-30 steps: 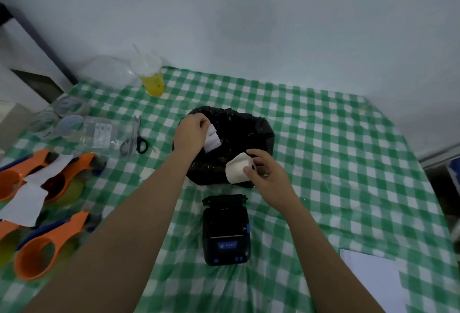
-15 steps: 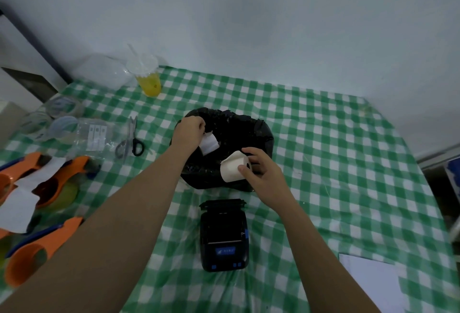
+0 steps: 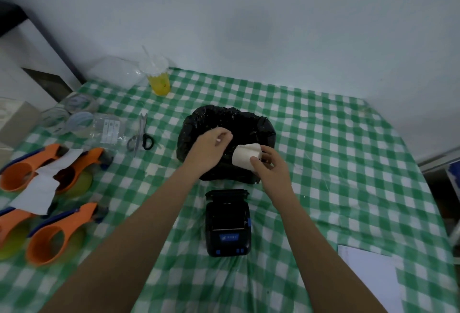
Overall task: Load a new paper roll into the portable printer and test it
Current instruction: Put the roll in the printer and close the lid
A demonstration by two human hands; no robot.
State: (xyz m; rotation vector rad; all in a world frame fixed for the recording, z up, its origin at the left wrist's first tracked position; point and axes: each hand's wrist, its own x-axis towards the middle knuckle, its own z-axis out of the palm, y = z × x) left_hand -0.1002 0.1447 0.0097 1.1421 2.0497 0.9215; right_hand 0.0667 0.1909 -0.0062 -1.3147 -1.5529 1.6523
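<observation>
The black portable printer (image 3: 227, 223) lies on the checked cloth in front of me with its paper lid raised at the far end. My right hand (image 3: 270, 166) grips a white paper roll (image 3: 245, 157) just above the near rim of a black plastic bag (image 3: 261, 133). A loose flap of paper lifts off the roll's top. My left hand (image 3: 211, 144) hovers over the bag's left side, fingers loosely curled, and I see nothing in it. Both hands are beyond the printer, a short way apart.
Scissors (image 3: 142, 136) lie left of the bag. Several orange tape dispensers (image 3: 57, 233) and a white paper strip (image 3: 42, 185) fill the left edge. A yellow drink cup (image 3: 159, 81) stands at the back, clear packets (image 3: 104, 131) at left, and a white sheet (image 3: 368, 275) at front right.
The white scrap held in my left hand is no longer visible, and that hand has loosened over the bag. My right hand still holds the roll in about the same place.
</observation>
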